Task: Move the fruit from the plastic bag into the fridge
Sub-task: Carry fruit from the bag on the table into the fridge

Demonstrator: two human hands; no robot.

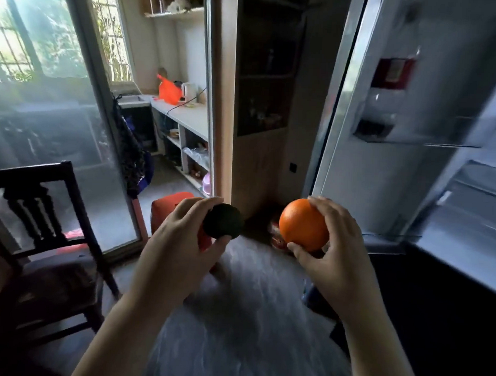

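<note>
**Both hands raised, a fruit in each**

Two bare forearms reach forward and up from the bottom edge. The right hand (334, 247) curls its fingers over the top of a smooth round orange fruit (303, 225), thumb beneath. Left of that orange, apart from it, the left hand (180, 230) pinches a small round dark green fruit (223, 221), fingers above, thumb below.

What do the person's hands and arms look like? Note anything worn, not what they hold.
The left hand and right hand are bare: no gloves. The forearms are bare too, down to the frame's bottom edge, so no sleeves show. No watch, bracelet or ring is visible on the parts in view.
</note>
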